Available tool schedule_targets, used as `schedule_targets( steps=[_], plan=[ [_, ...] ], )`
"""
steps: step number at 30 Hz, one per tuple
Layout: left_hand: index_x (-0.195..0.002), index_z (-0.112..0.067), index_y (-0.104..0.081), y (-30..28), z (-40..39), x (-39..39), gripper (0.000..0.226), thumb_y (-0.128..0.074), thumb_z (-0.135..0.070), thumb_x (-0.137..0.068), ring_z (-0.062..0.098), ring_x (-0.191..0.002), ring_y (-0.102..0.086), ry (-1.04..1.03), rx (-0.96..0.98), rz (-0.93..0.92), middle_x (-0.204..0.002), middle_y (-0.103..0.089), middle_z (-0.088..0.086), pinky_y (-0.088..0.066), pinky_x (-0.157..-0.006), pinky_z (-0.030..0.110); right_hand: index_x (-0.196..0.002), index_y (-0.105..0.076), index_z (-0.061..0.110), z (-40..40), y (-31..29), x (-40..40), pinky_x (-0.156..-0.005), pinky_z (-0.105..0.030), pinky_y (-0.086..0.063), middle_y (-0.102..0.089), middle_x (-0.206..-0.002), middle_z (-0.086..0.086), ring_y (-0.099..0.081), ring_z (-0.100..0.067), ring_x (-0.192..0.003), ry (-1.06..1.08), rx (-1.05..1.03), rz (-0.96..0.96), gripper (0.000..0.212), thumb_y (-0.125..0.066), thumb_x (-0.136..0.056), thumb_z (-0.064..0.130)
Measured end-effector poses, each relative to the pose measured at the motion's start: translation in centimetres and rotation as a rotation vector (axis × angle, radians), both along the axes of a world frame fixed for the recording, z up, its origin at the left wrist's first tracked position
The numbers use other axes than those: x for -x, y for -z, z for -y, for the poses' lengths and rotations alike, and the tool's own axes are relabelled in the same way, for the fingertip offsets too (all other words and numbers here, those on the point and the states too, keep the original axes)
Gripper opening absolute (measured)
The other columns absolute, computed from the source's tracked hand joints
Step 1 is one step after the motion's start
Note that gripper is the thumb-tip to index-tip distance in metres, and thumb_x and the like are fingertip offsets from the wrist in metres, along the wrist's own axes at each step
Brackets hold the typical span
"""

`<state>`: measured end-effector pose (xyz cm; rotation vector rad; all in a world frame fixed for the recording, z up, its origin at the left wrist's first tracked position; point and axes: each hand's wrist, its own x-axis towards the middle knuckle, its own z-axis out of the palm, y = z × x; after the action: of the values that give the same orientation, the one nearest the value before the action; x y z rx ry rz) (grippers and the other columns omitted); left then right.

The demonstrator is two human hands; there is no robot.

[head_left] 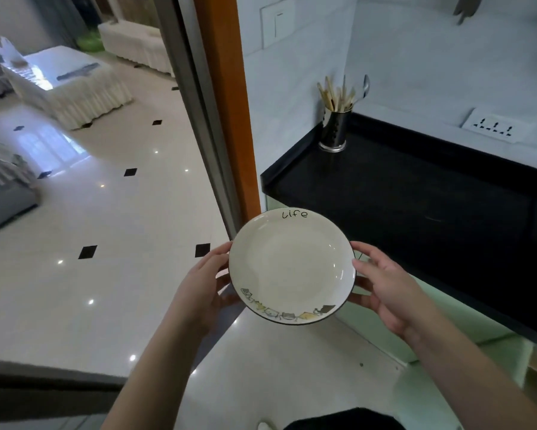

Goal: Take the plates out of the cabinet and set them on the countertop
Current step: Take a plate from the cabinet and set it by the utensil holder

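Head view: left hand (203, 285), right hand (382, 285) fingers curled, clamping plate (292, 265) rim, opposite sides.

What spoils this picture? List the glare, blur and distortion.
Head view: wide-angle bending curves the orange door frame and black countertop; bright ceiling-light glints dot the glossy floor tiles; the far room is soft and washed out; the plate, held by left hand and right hand, stays sharp.
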<state>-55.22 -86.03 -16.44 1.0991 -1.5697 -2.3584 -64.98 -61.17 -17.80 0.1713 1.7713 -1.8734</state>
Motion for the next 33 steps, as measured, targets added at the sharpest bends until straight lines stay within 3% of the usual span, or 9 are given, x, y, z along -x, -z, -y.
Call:
schedule_targets(
  steps=[3, 6, 10, 12, 17, 23, 26, 30, 33],
  plan=[
    [-0.107, -0.027, -0.074, -0.1, 0.6, 3.5, 0.026, -0.056, -0.015, -0.095, 0.026, -0.094, -0.067, 0.064, -0.008, 0.009, -0.090, -0.075, -0.002, -0.057, -0.053, 0.030, -0.113, -0.063, 0.031, 0.4, 0.1, 1.7, -0.062, -0.033, -0.058, -0.072, -0.096, -0.004, -0.072, -0.014, -0.080, 0.035, -0.026, -0.018, 0.029, -0.048, -0.099, 0.011],
    [-0.103, -0.029, -0.076, 0.1, 0.8, 8.1, 0.025, -0.056, -0.017, -0.095, 0.023, -0.082, -0.073, 0.149, 0.003, 0.010, -0.092, -0.075, 0.000, -0.059, -0.054, 0.032, -0.115, -0.059, 0.033, -0.1, 0.4, 4.5, -0.069, -0.037, -0.059, -0.070, -0.108, -0.006, -0.071, -0.017, -0.090, 0.082, -0.046, -0.037, 0.027, -0.050, -0.098, 0.014],
    [-0.104, -0.027, -0.073, 1.4, 0.6, 15.9, 0.020, -0.058, -0.018, -0.096, 0.020, -0.072, -0.074, 0.231, 0.053, 0.078, -0.084, -0.076, -0.001, -0.059, -0.055, 0.032, -0.115, -0.061, 0.032, -1.2, 1.9, 9.9, -0.067, -0.035, -0.059, -0.071, -0.106, -0.004, -0.071, -0.015, -0.090, 0.172, -0.049, -0.020, 0.028, -0.054, -0.095, 0.014],
    [-0.104, -0.027, -0.074, 2.2, 0.0, 19.8, 0.017, -0.062, -0.020, -0.094, 0.026, -0.079, -0.074, 0.245, 0.088, 0.125, -0.093, -0.076, 0.006, -0.060, -0.058, 0.035, -0.119, -0.059, 0.030, -1.7, 2.7, 12.9, -0.067, -0.034, -0.058, -0.073, -0.103, -0.003, -0.072, -0.017, -0.090, 0.198, -0.049, 0.005, 0.031, -0.054, -0.094, 0.013],
    [-0.112, -0.027, -0.072, 1.9, -1.0, 27.9, 0.022, -0.063, -0.027, -0.092, 0.031, -0.107, -0.064, 0.303, 0.106, 0.206, -0.116, -0.068, 0.008, -0.059, -0.084, 0.050, -0.127, -0.054, 0.026, -2.3, 4.0, 19.7, -0.070, -0.040, -0.060, -0.071, -0.107, -0.004, -0.071, -0.021, -0.093, 0.254, -0.035, 0.100, 0.034, -0.051, -0.096, 0.012],
    [-0.106, -0.029, -0.074, 2.8, -1.2, 34.9, 0.017, -0.061, -0.030, -0.095, 0.020, -0.096, -0.069, 0.464, 0.198, 0.206, -0.099, -0.076, -0.001, -0.056, -0.066, 0.029, -0.128, -0.054, 0.023, -2.7, 6.4, 26.3, -0.079, -0.044, -0.059, -0.068, -0.116, -0.004, -0.068, -0.023, -0.102, 0.266, 0.033, 0.185, 0.032, -0.051, -0.098, 0.014],
    [-0.103, -0.021, -0.073, 4.2, -1.3, 37.8, 0.014, -0.063, -0.024, -0.093, 0.022, -0.083, -0.073, 0.384, 0.127, 0.264, -0.093, -0.077, 0.003, -0.058, -0.059, 0.031, -0.131, -0.052, 0.023, -2.2, 7.7, 28.7, -0.086, -0.046, -0.056, -0.068, -0.117, -0.004, -0.066, -0.023, -0.105, 0.270, 0.038, 0.212, 0.035, -0.052, -0.097, 0.014],
    [-0.115, -0.018, -0.068, 7.4, -0.2, 41.7, 0.022, -0.061, -0.018, -0.094, 0.026, -0.103, -0.065, 0.349, 0.079, 0.344, -0.111, -0.070, 0.008, -0.055, -0.069, 0.038, -0.132, -0.050, 0.020, -1.3, 9.7, 31.3, -0.082, -0.036, -0.055, -0.072, -0.108, -0.006, -0.069, -0.022, -0.100, 0.281, 0.018, 0.267, 0.042, -0.059, -0.092, 0.010],
    [-0.114, -0.014, -0.067, 9.9, 0.6, 44.0, 0.025, -0.061, -0.025, -0.093, 0.029, -0.105, -0.063, 0.330, -0.004, 0.380, -0.113, -0.069, 0.010, -0.056, -0.071, 0.042, -0.136, -0.047, 0.017, -0.7, 11.1, 33.3, -0.087, -0.039, -0.053, -0.072, -0.108, -0.010, -0.068, -0.025, -0.102, 0.280, 0.043, 0.309, 0.049, -0.060, -0.091, 0.006]
  ],
)
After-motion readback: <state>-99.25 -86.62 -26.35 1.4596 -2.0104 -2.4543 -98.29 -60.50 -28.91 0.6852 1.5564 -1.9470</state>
